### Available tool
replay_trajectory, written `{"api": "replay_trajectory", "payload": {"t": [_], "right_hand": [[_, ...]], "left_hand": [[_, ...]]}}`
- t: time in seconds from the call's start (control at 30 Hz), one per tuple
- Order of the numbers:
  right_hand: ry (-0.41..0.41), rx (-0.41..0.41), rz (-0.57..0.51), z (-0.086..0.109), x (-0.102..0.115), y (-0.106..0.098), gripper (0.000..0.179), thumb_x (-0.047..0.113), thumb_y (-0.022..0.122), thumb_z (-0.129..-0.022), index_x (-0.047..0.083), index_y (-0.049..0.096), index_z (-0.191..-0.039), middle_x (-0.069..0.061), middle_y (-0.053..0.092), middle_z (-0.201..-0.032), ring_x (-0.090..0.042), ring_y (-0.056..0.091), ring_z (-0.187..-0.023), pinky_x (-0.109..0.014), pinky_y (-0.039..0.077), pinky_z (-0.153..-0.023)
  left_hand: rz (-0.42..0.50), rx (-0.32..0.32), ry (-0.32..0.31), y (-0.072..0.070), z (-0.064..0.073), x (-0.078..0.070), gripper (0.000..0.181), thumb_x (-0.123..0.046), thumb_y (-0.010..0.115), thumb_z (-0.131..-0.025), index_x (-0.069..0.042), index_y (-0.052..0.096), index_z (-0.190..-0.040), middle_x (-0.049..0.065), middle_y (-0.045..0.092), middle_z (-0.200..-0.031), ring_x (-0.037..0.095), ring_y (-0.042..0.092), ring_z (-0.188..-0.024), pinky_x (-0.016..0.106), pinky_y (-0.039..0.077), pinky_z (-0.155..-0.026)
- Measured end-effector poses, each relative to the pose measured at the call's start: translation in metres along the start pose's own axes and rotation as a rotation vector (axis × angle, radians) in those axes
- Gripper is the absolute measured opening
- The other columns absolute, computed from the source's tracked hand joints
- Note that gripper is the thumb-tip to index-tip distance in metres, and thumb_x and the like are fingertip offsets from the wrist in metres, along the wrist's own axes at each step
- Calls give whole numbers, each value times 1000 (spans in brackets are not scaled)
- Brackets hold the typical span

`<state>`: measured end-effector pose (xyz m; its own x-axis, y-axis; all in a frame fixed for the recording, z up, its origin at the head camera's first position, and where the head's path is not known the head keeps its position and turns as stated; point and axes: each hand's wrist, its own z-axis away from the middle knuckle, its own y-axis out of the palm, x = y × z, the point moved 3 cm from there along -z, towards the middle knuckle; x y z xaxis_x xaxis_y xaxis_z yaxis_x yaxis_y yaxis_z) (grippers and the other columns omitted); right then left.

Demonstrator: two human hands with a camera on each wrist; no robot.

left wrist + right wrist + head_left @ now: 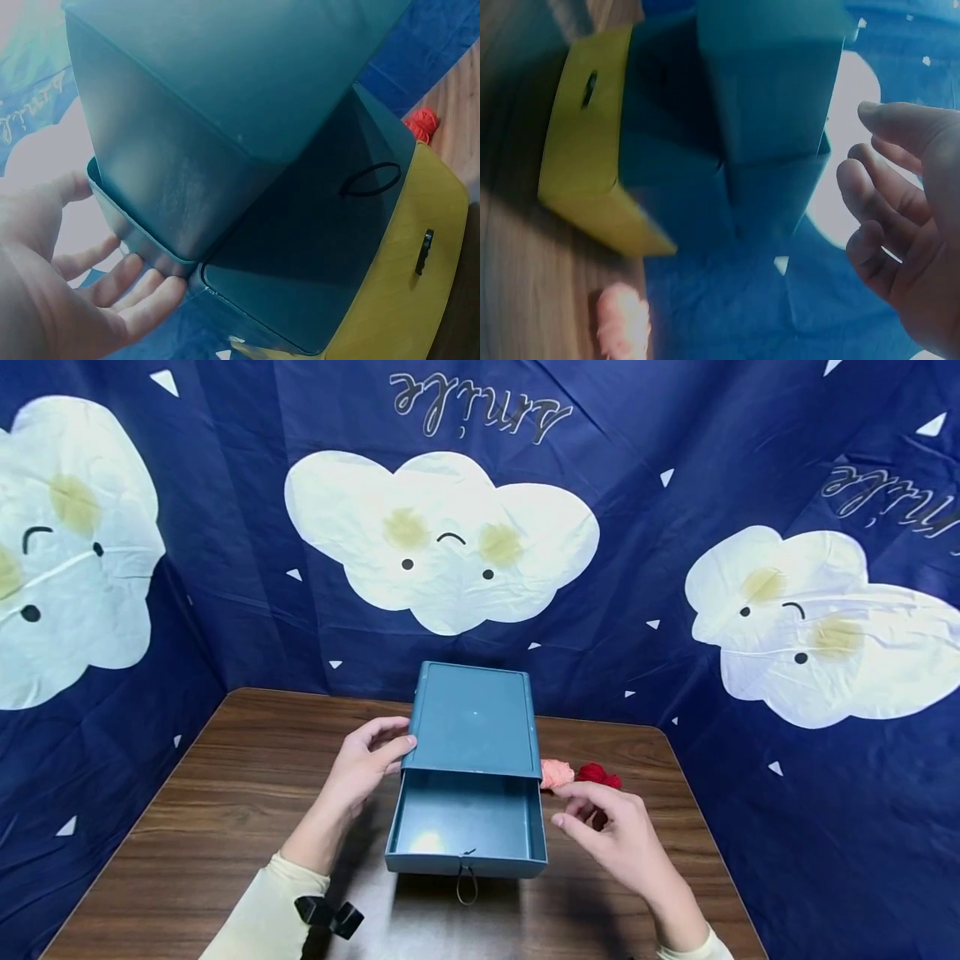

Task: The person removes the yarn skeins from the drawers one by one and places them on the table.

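Observation:
A teal drawer unit stands on the table with its top drawer pulled out toward me. Nothing lies in the visible part of that drawer, and a thin loop pull hangs from its front. My left hand touches the unit's left side; in the left wrist view its fingertips rest along the casing. To the right of the drawer hovers my right hand, fingers loosely bent, holding nothing. Below the top drawer, the wrist views show another teal drawer and a yellow one.
Beside the unit on the right lie a pink yarn ball and red yarn, partly behind my right hand. A dark blue cloth with white clouds hangs around the wooden table. A black strap device sits at my left wrist.

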<state>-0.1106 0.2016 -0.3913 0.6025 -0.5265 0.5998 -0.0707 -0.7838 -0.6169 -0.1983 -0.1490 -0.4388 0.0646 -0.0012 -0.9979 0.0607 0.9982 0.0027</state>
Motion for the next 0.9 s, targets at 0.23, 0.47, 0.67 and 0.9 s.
{"api": "replay_trajectory", "payload": {"t": [0.23,0.47,0.67,0.9], "right_hand": [[-113,90,-104,1,31,13,30,8,82,-87,19,73,-113,10,70,-80,-2,61,-68,-15,47,-53],[-151,152,-146,6,48,24,26,10,80,-90,21,73,-112,12,68,-81,3,58,-68,-11,46,-52],[-229,141,-116,10,60,27,25,10,81,-88,19,73,-109,13,64,-79,6,55,-69,-7,43,-55],[-246,238,-125,14,72,30,24,12,78,-92,20,72,-113,13,69,-85,8,58,-75,-8,48,-62]], "left_hand": [[-8,-5,-4,0,-1,1,51,-28,75,-96,-6,59,-139,16,59,-138,16,62,-113,32,58,-89],[-14,-10,-7,0,1,-2,51,-27,74,-96,-6,58,-140,16,59,-139,16,62,-113,39,56,-95],[-27,-10,-5,1,1,-2,50,-27,73,-96,-6,59,-140,16,58,-139,16,61,-112,39,57,-94],[-26,-12,3,1,1,-1,49,-24,72,-97,-5,58,-140,18,59,-138,15,62,-109,36,58,-91]]}}
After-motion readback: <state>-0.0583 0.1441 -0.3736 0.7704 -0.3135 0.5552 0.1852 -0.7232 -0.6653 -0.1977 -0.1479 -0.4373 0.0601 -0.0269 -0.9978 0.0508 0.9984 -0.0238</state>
